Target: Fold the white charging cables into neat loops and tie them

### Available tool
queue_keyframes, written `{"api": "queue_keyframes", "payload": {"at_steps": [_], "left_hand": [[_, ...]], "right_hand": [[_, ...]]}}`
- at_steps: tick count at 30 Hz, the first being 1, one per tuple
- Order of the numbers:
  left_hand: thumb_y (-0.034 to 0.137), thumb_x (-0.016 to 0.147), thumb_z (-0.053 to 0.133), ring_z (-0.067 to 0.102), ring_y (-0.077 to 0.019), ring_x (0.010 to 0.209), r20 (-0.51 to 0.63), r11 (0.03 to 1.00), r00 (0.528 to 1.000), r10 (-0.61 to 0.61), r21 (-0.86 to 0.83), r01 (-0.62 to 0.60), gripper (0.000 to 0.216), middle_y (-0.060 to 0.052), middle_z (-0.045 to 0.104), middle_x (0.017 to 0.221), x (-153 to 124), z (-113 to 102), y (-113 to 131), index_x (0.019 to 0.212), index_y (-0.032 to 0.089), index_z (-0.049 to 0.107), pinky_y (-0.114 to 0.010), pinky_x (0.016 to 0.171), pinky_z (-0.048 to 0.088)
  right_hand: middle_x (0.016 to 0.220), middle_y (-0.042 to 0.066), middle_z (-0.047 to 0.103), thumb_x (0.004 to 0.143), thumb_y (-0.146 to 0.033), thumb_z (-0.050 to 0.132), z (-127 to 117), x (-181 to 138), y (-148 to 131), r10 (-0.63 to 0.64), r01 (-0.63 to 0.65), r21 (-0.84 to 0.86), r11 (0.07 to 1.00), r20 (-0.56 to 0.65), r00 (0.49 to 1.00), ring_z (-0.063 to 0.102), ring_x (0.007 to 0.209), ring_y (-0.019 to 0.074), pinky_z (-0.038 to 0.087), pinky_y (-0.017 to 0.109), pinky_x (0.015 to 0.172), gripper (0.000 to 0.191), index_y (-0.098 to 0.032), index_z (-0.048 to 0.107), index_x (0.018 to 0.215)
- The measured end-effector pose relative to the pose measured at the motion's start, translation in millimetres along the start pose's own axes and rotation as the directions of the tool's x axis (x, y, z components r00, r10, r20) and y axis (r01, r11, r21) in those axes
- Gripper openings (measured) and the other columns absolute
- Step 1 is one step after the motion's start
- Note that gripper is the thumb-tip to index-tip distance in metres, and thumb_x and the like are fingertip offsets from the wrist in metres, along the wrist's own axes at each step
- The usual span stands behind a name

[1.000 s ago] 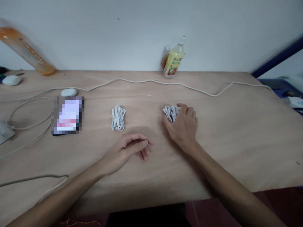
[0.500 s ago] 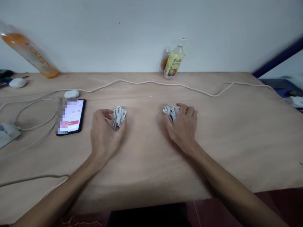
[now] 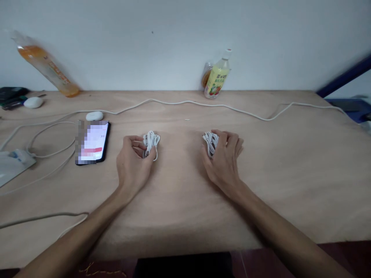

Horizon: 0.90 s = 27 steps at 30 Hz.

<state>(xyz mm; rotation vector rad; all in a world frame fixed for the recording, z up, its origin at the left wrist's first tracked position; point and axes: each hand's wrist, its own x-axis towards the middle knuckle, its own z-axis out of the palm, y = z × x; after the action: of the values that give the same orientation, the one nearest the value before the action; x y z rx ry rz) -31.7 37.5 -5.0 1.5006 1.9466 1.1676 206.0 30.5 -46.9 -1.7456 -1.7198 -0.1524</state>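
Note:
Two coiled white cable bundles lie on the wooden table (image 3: 179, 200). My left hand (image 3: 131, 164) is closed around the left cable bundle (image 3: 151, 142), with fingers curled over its lower part. My right hand (image 3: 224, 160) is closed around the right cable bundle (image 3: 210, 141), which shows only at its upper left; the rest is hidden under my fingers. Both hands rest on the tabletop about a hand's width apart.
A phone (image 3: 94, 142) with a lit screen lies left of my left hand. A white case (image 3: 94, 116) sits behind it. A long white cord (image 3: 185, 102) crosses the table. A yellow-labelled bottle (image 3: 216, 77) stands by the wall; an orange bottle (image 3: 48, 65) leans at the far left.
My left hand moved from the table's front up to the left cable bundle and closed on it. My right hand stayed on the right bundle, its fingers curling tighter.

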Motion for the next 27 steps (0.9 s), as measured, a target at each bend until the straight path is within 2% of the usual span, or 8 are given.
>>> {"api": "queue_keyframes", "payload": {"at_steps": [8, 13, 16, 18, 20, 22, 25, 27], "left_hand": [[0.035, 0.077, 0.081, 0.060, -0.0170, 0.063, -0.059, 0.992, 0.997, 0.045, -0.113, -0.051, 0.033, -0.001, 0.075, 0.089, -3.3, 2.0, -6.3, 0.101, 0.023, 0.062, -0.032, 0.059, 0.047], [0.041, 0.081, 0.085, 0.060, -0.0162, 0.066, -0.078, 0.966, 0.997, -0.007, -0.260, -0.013, 0.035, -0.003, 0.075, 0.094, -2.5, 3.3, -8.8, 0.101, 0.022, 0.062, -0.032, 0.061, 0.046], [0.039, 0.084, 0.084, 0.058, -0.0151, 0.068, -0.066, 0.937, 0.996, 0.055, -0.341, -0.074, 0.032, -0.003, 0.074, 0.097, -4.1, 5.3, -9.9, 0.101, 0.022, 0.063, -0.031, 0.062, 0.046], [0.033, 0.088, 0.083, 0.055, -0.0140, 0.068, -0.044, 0.918, 0.984, 0.171, -0.356, -0.175, 0.026, -0.002, 0.073, 0.098, -8.0, 6.6, -10.9, 0.102, 0.022, 0.064, -0.030, 0.063, 0.046], [0.027, 0.092, 0.082, 0.053, -0.0130, 0.069, -0.020, 0.892, 0.955, 0.297, -0.351, -0.285, 0.023, 0.000, 0.072, 0.098, -13.8, 7.9, -12.5, 0.106, 0.023, 0.065, -0.029, 0.065, 0.046], [0.020, 0.095, 0.081, 0.054, -0.0124, 0.071, 0.013, 0.859, 0.907, 0.422, -0.326, -0.395, 0.023, 0.001, 0.070, 0.100, -19.7, 8.7, -14.6, 0.111, 0.024, 0.065, -0.028, 0.066, 0.046], [0.016, 0.098, 0.079, 0.060, -0.0137, 0.080, 0.059, 0.752, 0.787, 0.614, -0.346, -0.561, 0.025, 0.000, 0.072, 0.105, -24.6, 8.8, -16.2, 0.117, 0.025, 0.064, -0.029, 0.076, 0.051], [0.013, 0.100, 0.077, 0.063, -0.0148, 0.085, 0.083, 0.677, 0.698, 0.712, -0.346, -0.650, 0.025, -0.001, 0.074, 0.107, -25.1, 7.8, -15.1, 0.118, 0.025, 0.064, -0.030, 0.080, 0.053]], "right_hand": [[0.129, 0.017, 0.056, 0.097, -0.029, 0.062, -3.7, -4.9, -6.3, -0.095, 0.100, 0.058, 0.993, -0.071, 0.993, 0.055, 0.113, 0.0363, 0.047, 0.057, 0.095, 0.039, -0.020, 0.058, 0.135], [0.119, 0.014, 0.065, 0.102, -0.022, 0.058, -8.8, -2.4, -8.5, -0.216, 0.237, 0.139, 0.962, -0.151, 0.965, 0.061, 0.108, 0.0333, 0.048, 0.053, 0.093, 0.021, -0.021, 0.064, 0.122], [0.103, 0.010, 0.070, 0.103, -0.016, 0.057, -13.3, -2.3, -11.4, -0.379, 0.393, 0.261, 0.882, -0.103, 0.920, 0.065, 0.100, 0.0295, 0.051, 0.048, 0.091, 0.014, -0.022, 0.066, 0.113], [0.091, 0.006, 0.069, 0.104, -0.013, 0.056, -15.8, -4.6, -15.7, -0.429, 0.391, 0.440, 0.809, -0.015, 0.903, 0.065, 0.089, 0.0248, 0.053, 0.042, 0.084, 0.018, -0.022, 0.067, 0.114], [0.092, 0.004, 0.071, 0.103, -0.017, 0.058, -17.4, -8.4, -21.6, -0.378, 0.197, 0.650, 0.734, 0.150, 0.914, 0.065, 0.081, 0.0204, 0.054, 0.036, 0.075, 0.020, -0.022, 0.069, 0.120], [0.092, 0.002, 0.072, 0.104, -0.025, 0.063, -17.9, -11.5, -27.5, -0.259, -0.135, 0.790, 0.599, 0.351, 0.900, 0.064, 0.074, 0.0169, 0.051, 0.030, 0.064, 0.021, -0.023, 0.071, 0.123], [0.082, -0.001, 0.070, 0.101, -0.041, 0.072, -16.8, -12.1, -32.5, -0.180, -0.490, 0.819, 0.300, 0.553, 0.814, 0.058, 0.063, 0.0133, 0.046, 0.026, 0.053, 0.025, -0.024, 0.072, 0.119], [0.078, -0.002, 0.070, 0.097, -0.052, 0.078, -15.9, -10.1, -32.8, -0.166, -0.609, 0.782, 0.136, 0.624, 0.764, 0.054, 0.056, 0.0118, 0.041, 0.024, 0.046, 0.037, -0.025, 0.071, 0.121]]}}
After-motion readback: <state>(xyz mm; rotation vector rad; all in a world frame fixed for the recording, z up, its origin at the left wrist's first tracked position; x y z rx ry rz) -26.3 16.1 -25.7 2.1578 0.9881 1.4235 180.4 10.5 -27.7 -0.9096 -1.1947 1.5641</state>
